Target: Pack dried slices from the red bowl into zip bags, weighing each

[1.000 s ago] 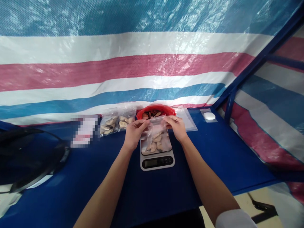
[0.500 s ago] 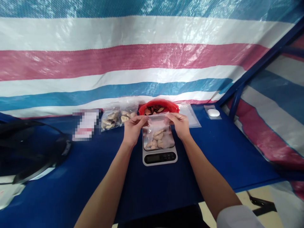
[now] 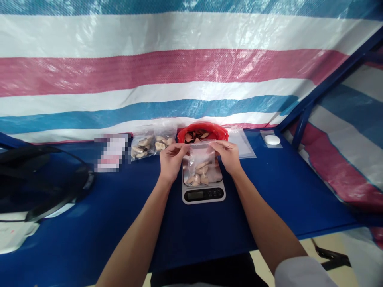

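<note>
A clear zip bag [image 3: 201, 164] with several pale tan pieces, like dried slices, in its lower part is stretched between my hands. My left hand [image 3: 172, 159] pinches its top left corner, and my right hand [image 3: 226, 154] pinches the top right one. Under the bag is a white kitchen scale [image 3: 187, 198] with a dark display; whether the bag's bottom rests on its plate I cannot tell. Just behind my hands stands a red plastic bag [image 3: 218, 129], open at the top, holding dark-edged brownish pieces.
Two filled clear bags [image 3: 142, 146] lie left of the red bag. Flat empty bags [image 3: 243, 144] lie to its right, and farther right a white rounded case [image 3: 272, 140] sits on a small bag. A black object [image 3: 44, 183] takes up the blue table's left side, before a striped sheet.
The view has shifted slightly, so everything sits a little higher and further right. Both hands keep their pinch on the bag's top corners.
</note>
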Motion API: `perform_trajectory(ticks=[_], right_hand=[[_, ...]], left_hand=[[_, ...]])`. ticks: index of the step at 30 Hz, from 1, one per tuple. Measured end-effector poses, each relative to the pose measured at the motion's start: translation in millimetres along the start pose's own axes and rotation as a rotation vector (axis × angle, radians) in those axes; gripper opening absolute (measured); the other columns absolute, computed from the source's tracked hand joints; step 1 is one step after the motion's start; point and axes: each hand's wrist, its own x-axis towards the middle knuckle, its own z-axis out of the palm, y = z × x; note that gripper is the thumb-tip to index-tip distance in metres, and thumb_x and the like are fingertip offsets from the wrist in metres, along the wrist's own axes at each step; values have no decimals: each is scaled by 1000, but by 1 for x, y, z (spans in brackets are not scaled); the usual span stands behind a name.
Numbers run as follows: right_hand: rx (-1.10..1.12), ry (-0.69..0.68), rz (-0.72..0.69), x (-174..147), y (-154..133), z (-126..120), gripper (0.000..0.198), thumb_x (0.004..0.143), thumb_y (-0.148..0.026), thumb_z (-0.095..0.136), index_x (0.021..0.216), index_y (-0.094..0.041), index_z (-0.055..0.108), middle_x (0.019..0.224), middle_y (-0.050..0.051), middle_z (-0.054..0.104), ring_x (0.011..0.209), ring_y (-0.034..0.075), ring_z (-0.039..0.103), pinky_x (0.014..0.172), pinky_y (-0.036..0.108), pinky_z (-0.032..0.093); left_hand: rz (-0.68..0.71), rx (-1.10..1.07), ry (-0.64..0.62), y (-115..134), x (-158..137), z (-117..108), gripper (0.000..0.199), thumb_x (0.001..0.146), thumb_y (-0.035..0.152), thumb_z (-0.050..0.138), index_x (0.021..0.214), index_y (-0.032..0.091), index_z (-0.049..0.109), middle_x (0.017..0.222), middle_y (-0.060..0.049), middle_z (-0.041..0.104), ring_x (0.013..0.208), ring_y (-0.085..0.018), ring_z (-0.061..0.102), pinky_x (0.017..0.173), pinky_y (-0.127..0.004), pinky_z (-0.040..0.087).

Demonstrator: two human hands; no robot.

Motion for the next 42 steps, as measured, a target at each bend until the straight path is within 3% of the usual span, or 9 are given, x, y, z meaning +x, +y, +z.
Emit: perform_trajectory(ticks=[10,18,28,36,39,42], right_hand=[[-5,5,-6,-1,1,-1,31,72,-52,78,72,-20,76,66,2,73,57,16,66,56,30,58],[-53,-15,-43,-2,-4,1,36,72,-57,78,73,-21,75,65,2,73,57,16,65,54,29,57],[-28,-52,-29,-3,-2,-1,33,73,-52,79,67,-20,75,63,2,71,54,15,64,50,27,55],[-40,-49,-14,-5,-3,4,36,70,-56,79,76,-21,76,67,2,73,59,16,67,55,27,56],[-52,-53,-31,-4,-2,3,36,71,-56,79,73,-21,75,67,2,73,59,16,66,57,28,56],[-44,-72,-36,-3,1,1,34,74,-55,78,72,-21,74,66,2,72,56,14,64,57,27,55]], left_hand=[[-157,-76,-73,3,-4,3,28,64,41,89,75,17,78,73,-3,75,62,-13,64,62,-25,52],[-143,-132,-29,-4,-2,5,27,74,44,81,74,18,77,70,-2,72,60,-11,60,59,-23,47],[-86,-30,101,-8,-1,4,21,72,39,80,78,19,80,72,-1,74,65,-14,62,66,-26,50],[-34,26,144,-5,-5,8,20,72,37,80,76,18,80,70,-2,73,65,-15,64,66,-27,51],[-34,52,130,0,-6,9,21,72,38,80,76,17,80,71,-2,74,64,-15,64,65,-26,51],[-59,38,37,4,-7,10,23,72,39,81,76,17,80,73,-4,75,65,-15,66,66,-27,52]])
